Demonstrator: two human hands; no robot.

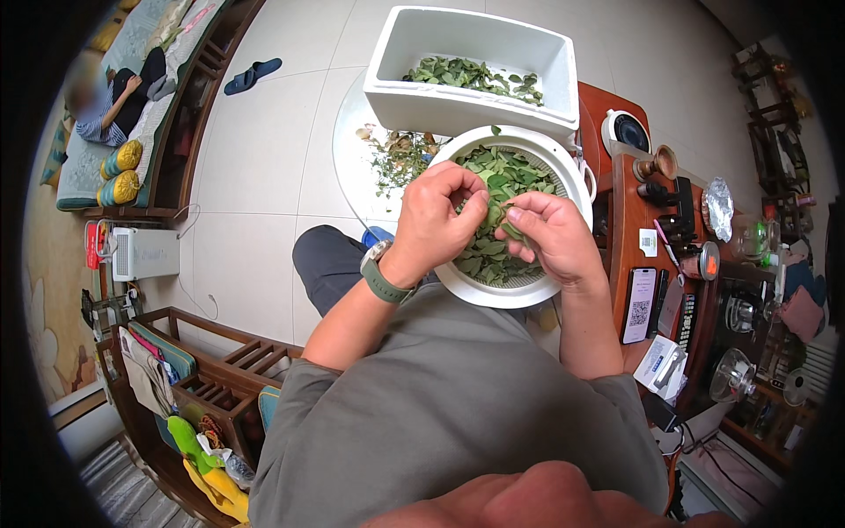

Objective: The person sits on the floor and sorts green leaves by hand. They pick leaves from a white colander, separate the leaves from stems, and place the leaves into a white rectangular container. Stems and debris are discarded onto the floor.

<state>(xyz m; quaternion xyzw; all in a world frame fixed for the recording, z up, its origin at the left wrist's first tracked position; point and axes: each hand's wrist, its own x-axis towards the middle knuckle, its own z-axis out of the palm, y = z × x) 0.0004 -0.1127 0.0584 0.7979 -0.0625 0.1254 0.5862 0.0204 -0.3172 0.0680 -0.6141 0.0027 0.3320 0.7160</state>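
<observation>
A white plastic colander (443, 276) full of green leaves (492, 247) sits close against my body. Over it, my right hand (554, 231) pinches a small sprig of green leaves (511, 230) between thumb and fingers. My left hand (439, 214), with a watch (383, 277) on its wrist, is curled beside it, thumb and forefinger tips together. Whether a leaf or stem is caught between those tips is hidden. Beyond the colander stands a white foam box (462, 109) with more loose leaves (455, 72) on its bottom.
Stripped stems and wilted scraps (399, 158) lie on a glass-topped table (350, 125) left of the colander. At right, a wooden table (624, 244) holds a phone (638, 303), a remote control (686, 323) and jars. A person (112, 99) sits on a couch; slippers (253, 76) lie on the floor.
</observation>
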